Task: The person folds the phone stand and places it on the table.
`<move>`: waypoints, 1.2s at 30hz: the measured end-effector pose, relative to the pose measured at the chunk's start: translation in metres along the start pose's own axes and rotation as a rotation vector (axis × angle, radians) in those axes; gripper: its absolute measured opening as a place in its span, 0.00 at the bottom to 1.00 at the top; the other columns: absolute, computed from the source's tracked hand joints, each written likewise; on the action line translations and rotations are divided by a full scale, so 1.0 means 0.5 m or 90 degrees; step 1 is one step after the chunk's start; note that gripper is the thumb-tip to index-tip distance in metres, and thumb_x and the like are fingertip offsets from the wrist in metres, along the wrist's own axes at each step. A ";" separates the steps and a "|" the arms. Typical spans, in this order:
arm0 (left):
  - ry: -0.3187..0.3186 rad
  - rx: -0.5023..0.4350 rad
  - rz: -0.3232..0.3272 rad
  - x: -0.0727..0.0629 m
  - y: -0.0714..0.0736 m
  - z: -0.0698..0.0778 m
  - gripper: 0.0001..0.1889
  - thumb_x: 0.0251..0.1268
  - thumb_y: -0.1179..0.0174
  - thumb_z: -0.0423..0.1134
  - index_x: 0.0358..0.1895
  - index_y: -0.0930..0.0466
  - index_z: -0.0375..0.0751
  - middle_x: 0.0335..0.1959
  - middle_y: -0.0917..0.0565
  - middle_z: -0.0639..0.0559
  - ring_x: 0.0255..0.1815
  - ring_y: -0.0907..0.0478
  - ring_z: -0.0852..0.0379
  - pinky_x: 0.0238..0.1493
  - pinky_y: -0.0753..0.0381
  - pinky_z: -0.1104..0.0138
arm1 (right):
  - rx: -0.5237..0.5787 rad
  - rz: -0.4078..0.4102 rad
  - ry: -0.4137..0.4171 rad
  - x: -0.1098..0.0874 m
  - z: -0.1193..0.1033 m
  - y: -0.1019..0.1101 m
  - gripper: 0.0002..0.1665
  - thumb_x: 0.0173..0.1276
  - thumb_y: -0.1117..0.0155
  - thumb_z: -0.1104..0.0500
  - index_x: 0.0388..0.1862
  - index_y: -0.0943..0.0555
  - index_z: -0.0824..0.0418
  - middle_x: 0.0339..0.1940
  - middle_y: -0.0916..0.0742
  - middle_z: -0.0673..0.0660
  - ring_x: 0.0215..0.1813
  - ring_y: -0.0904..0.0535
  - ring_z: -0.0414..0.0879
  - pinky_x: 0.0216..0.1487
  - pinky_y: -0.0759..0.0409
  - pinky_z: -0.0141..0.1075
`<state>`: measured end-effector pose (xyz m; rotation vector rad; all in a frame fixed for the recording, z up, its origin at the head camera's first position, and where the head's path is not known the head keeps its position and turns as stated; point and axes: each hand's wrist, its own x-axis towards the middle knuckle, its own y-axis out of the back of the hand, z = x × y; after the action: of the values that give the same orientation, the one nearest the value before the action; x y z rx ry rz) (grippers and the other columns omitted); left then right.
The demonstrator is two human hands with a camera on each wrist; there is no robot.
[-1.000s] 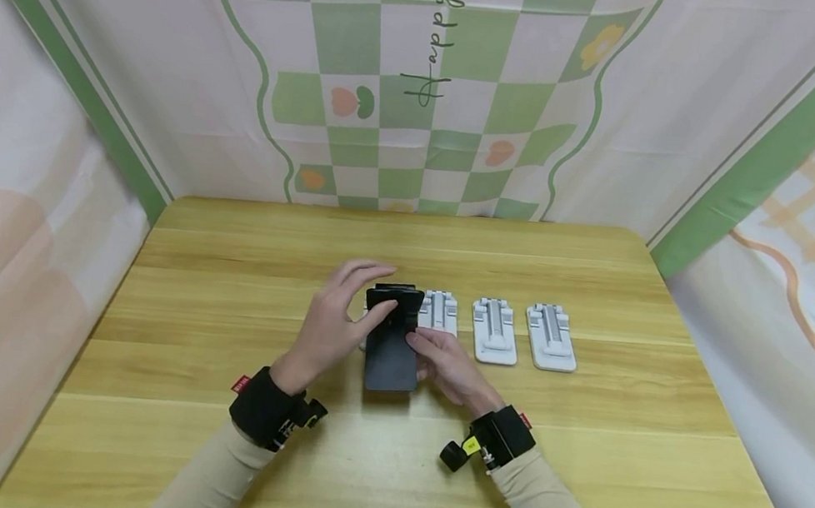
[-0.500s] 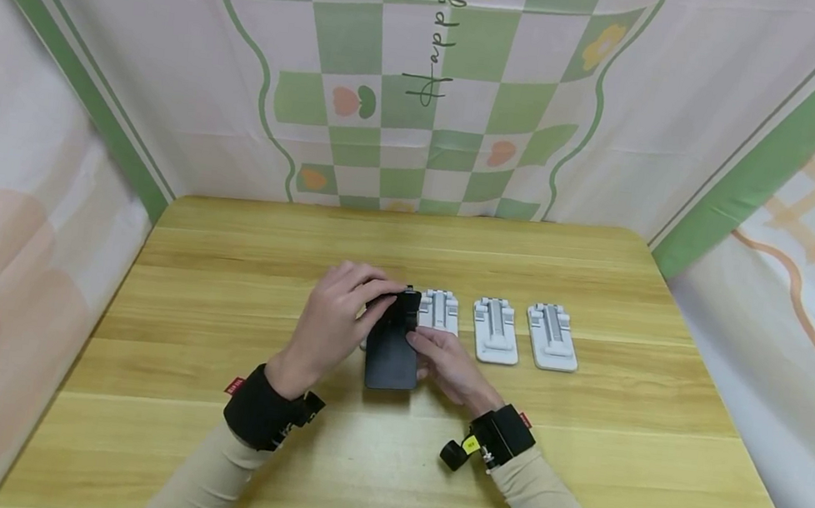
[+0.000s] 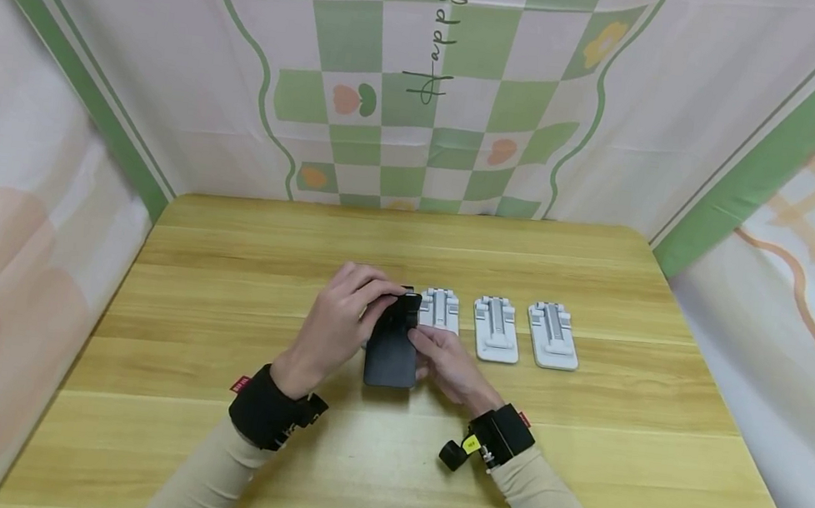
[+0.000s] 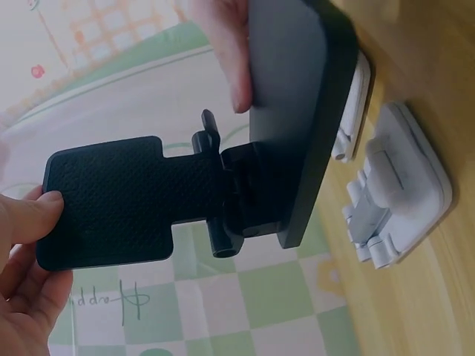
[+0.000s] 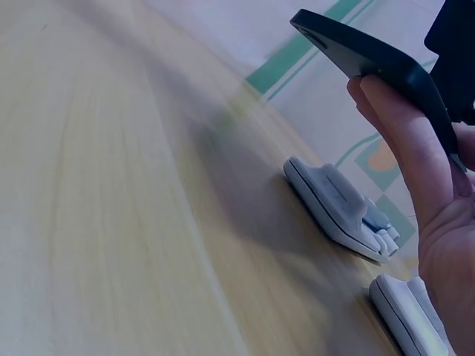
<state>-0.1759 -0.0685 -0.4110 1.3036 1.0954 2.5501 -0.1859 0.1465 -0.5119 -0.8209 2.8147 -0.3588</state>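
A black folding phone stand (image 3: 391, 361) is held up over the table, hinge end away from me. My left hand (image 3: 327, 324) pinches the outer edge of its ridged support plate (image 4: 107, 204) between thumb and fingers. In the left wrist view that plate stands swung out from the base (image 4: 293, 111), joined by the hinge. My right hand (image 3: 451, 364) grips the base by its right side, thumb on one face and fingers beneath. White folded phone stands lie behind and to the right, such as the near one (image 3: 440, 310); one more is mostly hidden behind my left hand.
Two further white phone stands, a middle one (image 3: 496, 329) and a rightmost one (image 3: 552, 336), lie folded in the same row. The wooden table (image 3: 578, 475) ends at a patterned cloth backdrop (image 3: 383, 134), with cloth at both sides.
My left fingers have come down from above the stand's top and closed with the thumb on the plate's edge. The right hand keeps its grip on the base, almost unmoved.
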 end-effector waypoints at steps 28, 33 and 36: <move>-0.036 0.003 0.058 -0.021 -0.032 0.008 0.08 0.63 0.30 0.26 0.44 0.11 0.38 0.43 0.15 0.46 0.41 0.25 0.50 0.42 0.21 0.63 | 0.051 0.034 0.004 0.000 -0.001 0.003 0.23 0.85 0.55 0.61 0.66 0.30 0.79 0.43 0.09 0.53 0.37 0.11 0.44 0.33 0.13 0.32; -0.053 0.011 0.052 -0.031 -0.043 0.007 0.08 0.63 0.31 0.26 0.44 0.11 0.38 0.43 0.15 0.46 0.41 0.25 0.50 0.44 0.20 0.62 | 0.084 0.052 0.011 0.000 -0.008 0.002 0.20 0.85 0.56 0.63 0.63 0.28 0.77 0.38 0.09 0.53 0.33 0.11 0.42 0.33 0.13 0.31; -0.055 0.016 0.049 -0.038 -0.046 0.008 0.08 0.63 0.31 0.25 0.44 0.11 0.38 0.42 0.15 0.46 0.41 0.25 0.50 0.45 0.19 0.62 | 0.085 0.068 0.004 0.002 -0.011 0.003 0.22 0.85 0.58 0.63 0.65 0.32 0.81 0.37 0.09 0.53 0.32 0.12 0.41 0.33 0.13 0.30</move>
<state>-0.1664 -0.0560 -0.4367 1.4756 1.0855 2.5130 -0.1891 0.1483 -0.5075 -0.6401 2.7896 -0.5272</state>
